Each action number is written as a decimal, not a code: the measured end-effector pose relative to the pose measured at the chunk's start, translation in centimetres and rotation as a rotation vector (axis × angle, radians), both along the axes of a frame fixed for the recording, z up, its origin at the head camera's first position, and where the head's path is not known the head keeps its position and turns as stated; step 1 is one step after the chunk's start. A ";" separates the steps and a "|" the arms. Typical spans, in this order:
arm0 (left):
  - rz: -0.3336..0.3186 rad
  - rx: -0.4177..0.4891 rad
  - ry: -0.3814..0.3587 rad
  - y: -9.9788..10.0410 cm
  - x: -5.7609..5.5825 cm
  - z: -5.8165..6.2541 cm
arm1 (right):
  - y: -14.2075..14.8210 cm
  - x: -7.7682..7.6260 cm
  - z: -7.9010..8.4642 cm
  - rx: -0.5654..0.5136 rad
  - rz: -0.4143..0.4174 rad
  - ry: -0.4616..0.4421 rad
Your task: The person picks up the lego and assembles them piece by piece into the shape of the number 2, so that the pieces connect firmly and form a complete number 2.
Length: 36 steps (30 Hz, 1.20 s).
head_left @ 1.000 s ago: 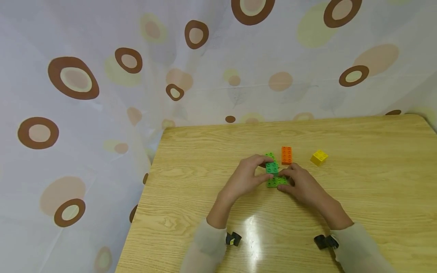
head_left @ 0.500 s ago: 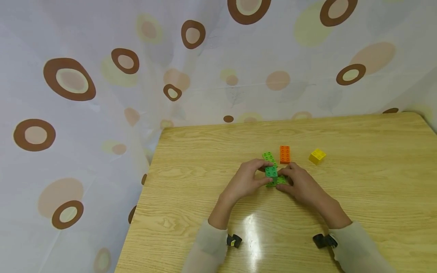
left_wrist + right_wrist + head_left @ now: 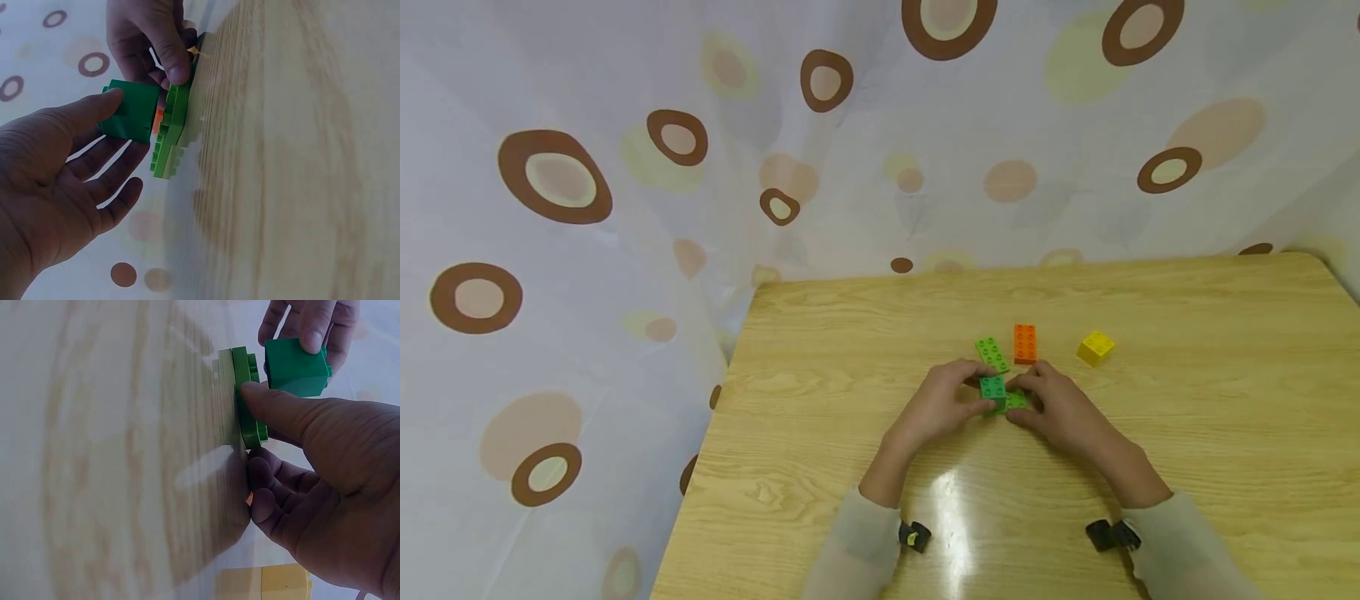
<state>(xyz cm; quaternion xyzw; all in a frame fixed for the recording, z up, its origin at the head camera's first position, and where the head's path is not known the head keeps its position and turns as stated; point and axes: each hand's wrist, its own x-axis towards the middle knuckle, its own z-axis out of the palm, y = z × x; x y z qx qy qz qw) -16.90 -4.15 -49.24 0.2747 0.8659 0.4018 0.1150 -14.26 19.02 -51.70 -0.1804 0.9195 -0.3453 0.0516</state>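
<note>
Left hand [image 3: 940, 402] grips upright green block [image 3: 992, 388] | right [image 3: 1057, 405]: lime plate [image 3: 1016, 402], long axis seemingly crosswise

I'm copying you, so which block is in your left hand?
The left hand pinches the dark green block, the only one that colour. The right hand holds a light green plate; the orange block and yellow block lie beyond.
</note>
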 end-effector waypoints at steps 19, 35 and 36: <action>0.002 0.018 0.008 0.2 -0.1 -1.2 | 0.0 0.2 -0.1 -0.015 0.004 0.028; -0.007 -0.013 0.074 0.0 0.0 -1.0 | 0.0 0.2 -0.1 -0.018 0.002 0.029; -0.003 -0.013 0.076 0.0 0.0 -1.0 | 0.0 0.2 -0.1 -0.016 0.002 0.024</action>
